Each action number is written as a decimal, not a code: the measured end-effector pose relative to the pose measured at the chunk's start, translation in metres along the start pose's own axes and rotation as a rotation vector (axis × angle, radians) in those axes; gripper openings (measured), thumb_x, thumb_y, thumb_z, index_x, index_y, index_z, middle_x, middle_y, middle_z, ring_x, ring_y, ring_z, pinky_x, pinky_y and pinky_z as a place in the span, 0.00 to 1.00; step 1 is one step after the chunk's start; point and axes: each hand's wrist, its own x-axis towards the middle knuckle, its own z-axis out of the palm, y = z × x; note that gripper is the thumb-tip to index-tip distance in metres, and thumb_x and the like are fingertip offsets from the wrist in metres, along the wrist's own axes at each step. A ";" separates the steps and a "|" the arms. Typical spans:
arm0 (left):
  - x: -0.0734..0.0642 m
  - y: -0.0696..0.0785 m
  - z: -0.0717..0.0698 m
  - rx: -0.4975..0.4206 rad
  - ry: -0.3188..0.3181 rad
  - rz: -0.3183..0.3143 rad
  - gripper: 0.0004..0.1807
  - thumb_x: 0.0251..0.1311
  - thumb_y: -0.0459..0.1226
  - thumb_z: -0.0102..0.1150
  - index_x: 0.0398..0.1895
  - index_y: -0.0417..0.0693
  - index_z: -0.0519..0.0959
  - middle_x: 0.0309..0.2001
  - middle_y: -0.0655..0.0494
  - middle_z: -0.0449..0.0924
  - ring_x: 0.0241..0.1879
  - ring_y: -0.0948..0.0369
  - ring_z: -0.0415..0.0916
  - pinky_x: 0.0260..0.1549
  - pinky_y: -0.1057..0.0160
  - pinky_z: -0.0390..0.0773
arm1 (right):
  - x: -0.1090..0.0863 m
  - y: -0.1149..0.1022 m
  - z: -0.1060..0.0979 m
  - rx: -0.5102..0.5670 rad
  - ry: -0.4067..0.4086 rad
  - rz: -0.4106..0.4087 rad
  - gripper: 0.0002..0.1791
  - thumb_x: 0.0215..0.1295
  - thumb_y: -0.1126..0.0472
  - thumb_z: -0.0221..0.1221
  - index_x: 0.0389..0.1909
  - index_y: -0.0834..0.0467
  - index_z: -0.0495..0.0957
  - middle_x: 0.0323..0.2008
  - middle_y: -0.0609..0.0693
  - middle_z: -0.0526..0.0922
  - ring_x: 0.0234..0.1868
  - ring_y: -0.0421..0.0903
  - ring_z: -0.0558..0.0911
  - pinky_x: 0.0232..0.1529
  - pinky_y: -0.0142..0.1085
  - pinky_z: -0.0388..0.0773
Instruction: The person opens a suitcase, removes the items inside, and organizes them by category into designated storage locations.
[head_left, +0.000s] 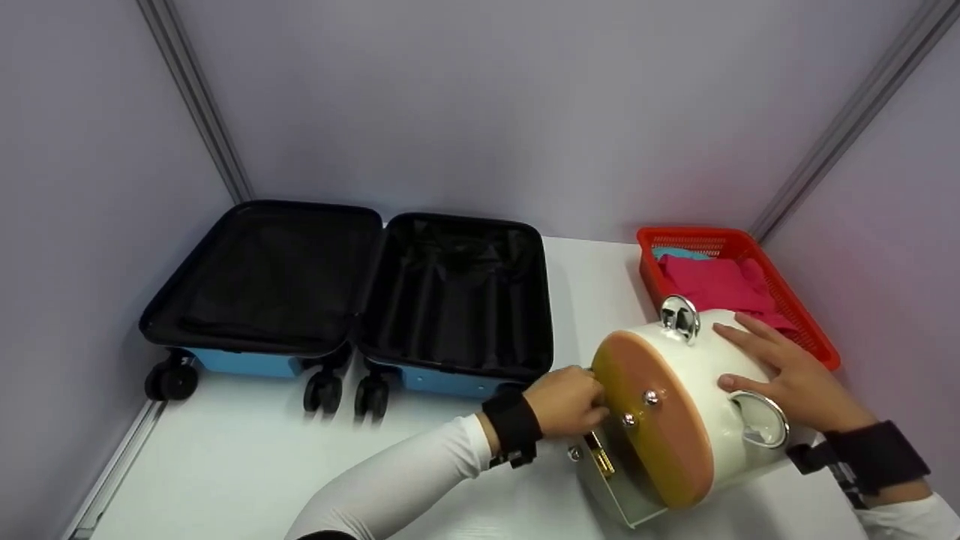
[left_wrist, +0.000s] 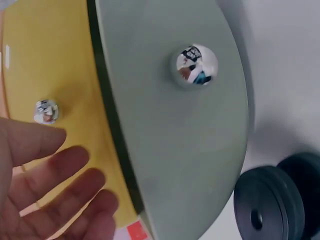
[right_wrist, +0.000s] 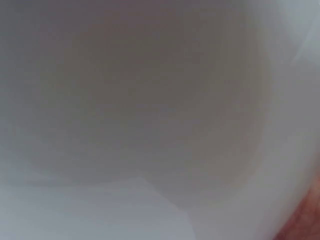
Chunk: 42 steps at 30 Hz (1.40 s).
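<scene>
A white barrel-shaped box (head_left: 694, 367) with an orange and yellow front, chrome ring handles and small round knobs lies tilted at the right. Its lowest drawer (left_wrist: 175, 145), pale grey-green, sticks out, and a gold-coloured piece (head_left: 604, 459) shows inside. My left hand (head_left: 566, 401) is at the front, its fingers loosely bent beside the yellow drawer (left_wrist: 70, 55) and its knob (left_wrist: 46, 111), gripping nothing visible. On the box's white side rests my right hand (head_left: 799, 379), fingers spread. The right wrist view is mostly a blurred pale surface, with some skin at its lower right.
A blue suitcase (head_left: 450, 307) lies open behind and left of the box, its black inside facing up and wheels (head_left: 322, 391) toward me. Behind the box, a red basket (head_left: 806, 330) holds folded pink cloth (head_left: 712, 283) and some blue cloth. Walls enclose the white table.
</scene>
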 end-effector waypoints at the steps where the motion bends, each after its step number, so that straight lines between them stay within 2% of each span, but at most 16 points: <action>1: -0.004 0.000 -0.002 -0.003 0.021 -0.005 0.13 0.70 0.42 0.67 0.25 0.52 0.83 0.28 0.63 0.83 0.29 0.66 0.77 0.29 0.68 0.75 | 0.000 0.000 0.000 -0.001 0.001 -0.001 0.42 0.66 0.54 0.75 0.79 0.54 0.72 0.81 0.69 0.64 0.75 0.77 0.65 0.59 0.84 0.66; 3: -0.013 0.000 -0.004 -0.021 0.056 -0.019 0.10 0.71 0.42 0.67 0.30 0.51 0.85 0.31 0.62 0.85 0.30 0.67 0.79 0.30 0.71 0.75 | 0.000 0.000 0.001 -0.005 0.003 -0.002 0.42 0.66 0.53 0.75 0.79 0.53 0.72 0.81 0.69 0.64 0.75 0.77 0.65 0.59 0.84 0.66; 5: -0.022 -0.001 -0.002 -0.048 0.077 -0.026 0.10 0.72 0.42 0.66 0.30 0.51 0.84 0.30 0.62 0.84 0.29 0.69 0.76 0.30 0.72 0.72 | 0.000 0.000 0.001 -0.010 0.003 -0.002 0.42 0.65 0.53 0.75 0.79 0.53 0.73 0.81 0.69 0.64 0.76 0.77 0.65 0.59 0.84 0.66; 10: -0.046 -0.003 0.014 -0.063 0.096 -0.016 0.13 0.73 0.42 0.66 0.26 0.52 0.84 0.26 0.64 0.82 0.26 0.73 0.69 0.28 0.75 0.67 | -0.001 -0.001 0.000 -0.021 0.001 0.003 0.42 0.65 0.52 0.75 0.79 0.54 0.73 0.81 0.69 0.64 0.75 0.78 0.65 0.59 0.84 0.66; 12: -0.051 -0.003 0.021 -0.054 0.103 -0.020 0.13 0.72 0.41 0.65 0.26 0.52 0.85 0.26 0.64 0.84 0.24 0.74 0.70 0.27 0.75 0.68 | -0.001 0.000 -0.001 -0.020 0.003 0.008 0.42 0.65 0.52 0.75 0.79 0.54 0.72 0.81 0.70 0.64 0.75 0.78 0.65 0.59 0.84 0.66; 15: -0.056 -0.003 0.030 -0.014 0.085 -0.054 0.13 0.69 0.41 0.65 0.24 0.53 0.85 0.26 0.64 0.85 0.24 0.71 0.76 0.26 0.72 0.74 | -0.001 0.000 -0.002 -0.015 0.007 0.011 0.42 0.65 0.53 0.75 0.79 0.54 0.73 0.80 0.69 0.64 0.75 0.77 0.65 0.59 0.84 0.65; 17: -0.057 -0.001 0.035 0.019 0.045 -0.090 0.14 0.67 0.43 0.67 0.23 0.52 0.83 0.27 0.62 0.86 0.26 0.68 0.81 0.26 0.68 0.78 | -0.001 0.001 -0.002 -0.013 0.003 0.014 0.42 0.65 0.53 0.75 0.79 0.53 0.72 0.81 0.69 0.64 0.75 0.77 0.64 0.60 0.84 0.65; 20: -0.056 0.001 0.043 0.061 -0.042 -0.127 0.19 0.64 0.49 0.71 0.21 0.53 0.78 0.27 0.60 0.85 0.27 0.62 0.83 0.26 0.63 0.81 | -0.002 0.002 -0.001 -0.010 -0.004 0.015 0.42 0.66 0.53 0.75 0.79 0.53 0.72 0.81 0.69 0.63 0.76 0.77 0.64 0.60 0.84 0.64; 23: -0.053 0.004 0.050 0.075 -0.085 -0.131 0.21 0.62 0.53 0.74 0.21 0.53 0.77 0.28 0.59 0.85 0.28 0.61 0.84 0.27 0.61 0.82 | -0.001 0.002 -0.001 -0.012 -0.009 0.018 0.42 0.66 0.53 0.75 0.80 0.53 0.72 0.81 0.69 0.63 0.76 0.77 0.64 0.60 0.85 0.64; 26: -0.050 0.005 0.052 0.090 -0.076 -0.126 0.21 0.63 0.51 0.74 0.21 0.52 0.77 0.30 0.57 0.86 0.29 0.61 0.84 0.28 0.60 0.83 | 0.000 0.002 -0.001 -0.014 -0.009 0.012 0.42 0.66 0.53 0.75 0.80 0.53 0.72 0.81 0.69 0.63 0.75 0.77 0.64 0.59 0.85 0.65; 27: -0.048 0.002 0.056 0.105 -0.053 -0.115 0.20 0.63 0.49 0.73 0.20 0.52 0.77 0.29 0.57 0.86 0.28 0.61 0.84 0.28 0.59 0.84 | 0.000 0.002 -0.001 -0.015 -0.009 0.010 0.42 0.66 0.53 0.75 0.80 0.53 0.72 0.81 0.69 0.63 0.75 0.77 0.64 0.59 0.85 0.65; 32: -0.038 0.004 0.060 0.125 -0.016 -0.126 0.19 0.65 0.45 0.73 0.20 0.51 0.77 0.31 0.56 0.88 0.29 0.59 0.86 0.30 0.58 0.85 | 0.000 0.002 -0.003 -0.010 -0.006 0.009 0.42 0.66 0.53 0.75 0.79 0.54 0.72 0.81 0.69 0.63 0.76 0.78 0.64 0.60 0.85 0.64; 34: -0.033 0.007 0.060 0.122 -0.022 -0.142 0.17 0.66 0.46 0.73 0.23 0.51 0.79 0.32 0.56 0.88 0.31 0.59 0.87 0.31 0.59 0.85 | 0.000 0.002 -0.003 -0.005 -0.008 0.015 0.42 0.66 0.53 0.75 0.80 0.53 0.72 0.81 0.69 0.63 0.76 0.78 0.63 0.60 0.85 0.64; 39: -0.022 0.009 0.071 0.130 -0.025 -0.153 0.13 0.68 0.49 0.71 0.33 0.52 0.82 0.34 0.60 0.87 0.34 0.60 0.86 0.34 0.62 0.84 | 0.000 0.002 -0.001 -0.001 -0.007 0.011 0.41 0.66 0.54 0.75 0.79 0.54 0.72 0.81 0.69 0.63 0.76 0.78 0.63 0.60 0.84 0.65; 42: -0.015 0.012 0.074 0.124 -0.025 -0.156 0.13 0.69 0.50 0.70 0.35 0.52 0.82 0.34 0.60 0.87 0.34 0.61 0.86 0.35 0.62 0.84 | 0.000 0.003 0.000 0.002 -0.002 0.001 0.41 0.66 0.54 0.75 0.79 0.54 0.73 0.81 0.70 0.63 0.76 0.78 0.63 0.60 0.84 0.65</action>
